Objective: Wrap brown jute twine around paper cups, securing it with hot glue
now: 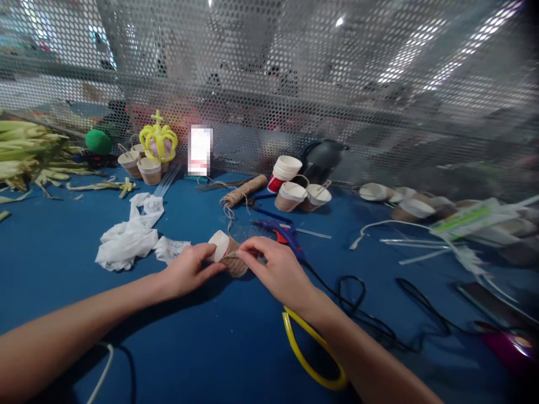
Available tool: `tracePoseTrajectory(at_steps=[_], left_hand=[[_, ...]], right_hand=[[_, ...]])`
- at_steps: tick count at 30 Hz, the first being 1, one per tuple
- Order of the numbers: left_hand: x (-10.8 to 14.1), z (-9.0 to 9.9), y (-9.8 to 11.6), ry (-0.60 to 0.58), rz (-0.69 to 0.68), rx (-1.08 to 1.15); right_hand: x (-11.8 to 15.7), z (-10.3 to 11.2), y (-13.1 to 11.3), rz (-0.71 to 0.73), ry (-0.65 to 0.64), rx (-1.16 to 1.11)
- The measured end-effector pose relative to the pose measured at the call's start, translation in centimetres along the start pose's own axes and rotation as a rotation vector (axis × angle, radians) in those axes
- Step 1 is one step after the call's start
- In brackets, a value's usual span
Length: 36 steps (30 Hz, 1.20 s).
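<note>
A small paper cup [219, 247] lies tilted on its side above the blue table, its white rim facing left and its lower wall wrapped in brown jute twine [234, 265]. My left hand [194, 265] grips the cup near the rim between thumb and fingers. With fingertips pinched together, my right hand [273, 264] holds the twine against the cup's wall. A loose strand runs from the cup back to a roll of jute twine [244, 191]. Just beyond my right hand lies a blue hot glue gun [280, 227] with an orange trigger.
White lace ribbon [128, 241] lies left of the cup. Several wrapped cups [290, 196] stand behind, near a yellow crown [158, 143] and a green ball [98, 142]. Black cable [351, 294] and yellow tubing [309, 359] lie at right. A perforated metal screen [252, 73] closes the back.
</note>
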State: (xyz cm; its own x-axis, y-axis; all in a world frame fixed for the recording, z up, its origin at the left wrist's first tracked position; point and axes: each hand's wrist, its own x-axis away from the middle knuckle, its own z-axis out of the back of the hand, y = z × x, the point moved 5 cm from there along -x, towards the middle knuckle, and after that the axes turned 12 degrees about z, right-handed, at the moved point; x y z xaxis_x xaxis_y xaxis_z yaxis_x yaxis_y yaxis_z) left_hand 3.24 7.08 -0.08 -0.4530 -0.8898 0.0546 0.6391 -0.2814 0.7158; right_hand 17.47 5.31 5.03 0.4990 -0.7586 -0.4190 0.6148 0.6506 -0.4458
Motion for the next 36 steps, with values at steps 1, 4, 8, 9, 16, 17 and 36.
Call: tracePoseTrajectory(at_steps=[1,4,8,9,16,17,36], left_hand=[[0.1,0.0,0.2,-0.001,-0.015,0.003],[0.4,0.0,0.6,-0.024,-0.064,0.004],[0.6,0.1,0.8,-0.051,-0.069,0.031],[0.6,0.1,0.7,-0.060,-0.058,0.049],[0.9,0.1,1.1,-0.167,-0.041,0.184],[1.0,0.1,1.1,-0.176,-0.045,0.196],[1.3,0.3,1.7,-0.230,-0.085,0.255]], right_hand=[[0.0,0.2,0.0,0.006,0.014,-0.008],[-0.2,0.5,-0.3,0.033,0.039,-0.009],[-0.2,0.6,0.1,-0.032,0.067,-0.026],[-0.2,0.6,0.2,-0.061,0.074,-0.037],[0.3,0.4,0.9,-0.218,0.072,-0.140],[0.3,0.3,0.9,-0.228,0.066,-0.154],[0.4,0.0,0.9,-0.253,0.015,-0.170]])
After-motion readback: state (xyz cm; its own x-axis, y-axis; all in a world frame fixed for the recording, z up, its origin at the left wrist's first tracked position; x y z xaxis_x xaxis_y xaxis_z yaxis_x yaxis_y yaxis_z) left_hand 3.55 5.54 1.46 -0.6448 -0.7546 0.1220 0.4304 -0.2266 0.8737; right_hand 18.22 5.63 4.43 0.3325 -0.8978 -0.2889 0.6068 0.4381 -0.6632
